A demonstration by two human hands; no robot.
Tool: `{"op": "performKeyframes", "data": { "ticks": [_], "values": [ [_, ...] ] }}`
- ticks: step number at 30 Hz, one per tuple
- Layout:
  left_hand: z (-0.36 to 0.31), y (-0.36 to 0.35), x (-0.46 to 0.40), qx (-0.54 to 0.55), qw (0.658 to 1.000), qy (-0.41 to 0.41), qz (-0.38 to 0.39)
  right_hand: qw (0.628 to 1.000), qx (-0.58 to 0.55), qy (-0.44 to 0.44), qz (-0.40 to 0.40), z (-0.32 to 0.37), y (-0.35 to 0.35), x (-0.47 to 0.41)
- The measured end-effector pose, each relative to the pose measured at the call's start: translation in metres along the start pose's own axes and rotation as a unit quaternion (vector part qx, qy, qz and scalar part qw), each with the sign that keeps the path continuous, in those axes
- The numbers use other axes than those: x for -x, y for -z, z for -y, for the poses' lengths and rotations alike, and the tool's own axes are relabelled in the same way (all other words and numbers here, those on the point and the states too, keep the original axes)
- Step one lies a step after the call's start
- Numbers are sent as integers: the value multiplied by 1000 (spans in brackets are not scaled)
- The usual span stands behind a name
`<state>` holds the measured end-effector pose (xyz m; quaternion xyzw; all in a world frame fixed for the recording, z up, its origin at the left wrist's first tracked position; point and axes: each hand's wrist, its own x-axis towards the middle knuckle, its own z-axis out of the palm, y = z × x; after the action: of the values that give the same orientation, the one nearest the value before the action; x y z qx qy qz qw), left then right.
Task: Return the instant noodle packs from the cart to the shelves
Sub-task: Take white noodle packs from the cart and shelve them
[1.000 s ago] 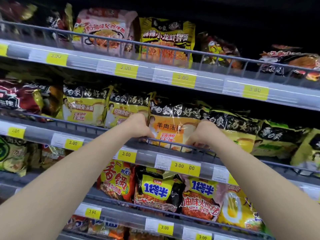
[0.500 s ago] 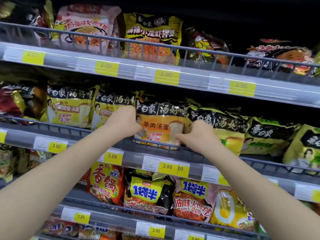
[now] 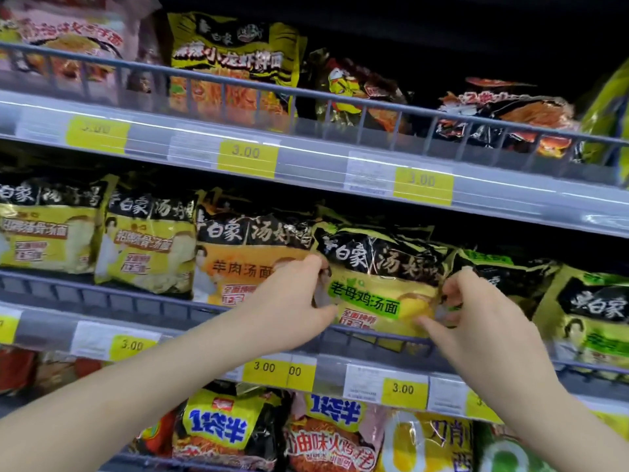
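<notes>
A yellow noodle pack with a black top band and green label stands on the middle shelf behind the wire rail. My left hand grips its left edge, thumb on the front near the bottom corner. My right hand pinches its right edge, fingers curled round it. An orange pack stands just left of it, partly behind my left hand. The cart is out of view.
Similar yellow packs fill the middle shelf to the left, green-black ones to the right. The top shelf holds more packs behind a wire rail. The lower shelf carries red and yellow packs. Yellow 3.00 price tags line the edges.
Both hands have left the orange pack and shifted right onto the yellow pack with the green label. The view has moved closer and to the right.
</notes>
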<state>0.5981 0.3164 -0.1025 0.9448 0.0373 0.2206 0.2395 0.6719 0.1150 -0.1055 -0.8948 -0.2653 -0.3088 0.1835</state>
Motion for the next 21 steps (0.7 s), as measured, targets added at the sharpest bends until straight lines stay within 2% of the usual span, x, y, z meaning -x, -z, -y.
{"op": "performKeyframes", "data": {
  "ticks": [4,9,12,18,21],
  "values": [
    [-3,-12,-8,-52,998,-15,-44,996,-65,-25,47,-11,-12,-14],
    [-5,-17,-4,20,998,-31,-47,993,-69,-37,92,-16,-13,-31],
    [-5,-16,-2,27,998,-31,-45,988,-89,-33,123,-21,-13,-36],
    [4,-3,-11,-43,990,-27,-130,982,-138,-51,116,-27,-10,-27],
    [6,-3,-14,-36,991,-41,-118,965,-217,-91,118,-27,-15,-23]
  ]
}}
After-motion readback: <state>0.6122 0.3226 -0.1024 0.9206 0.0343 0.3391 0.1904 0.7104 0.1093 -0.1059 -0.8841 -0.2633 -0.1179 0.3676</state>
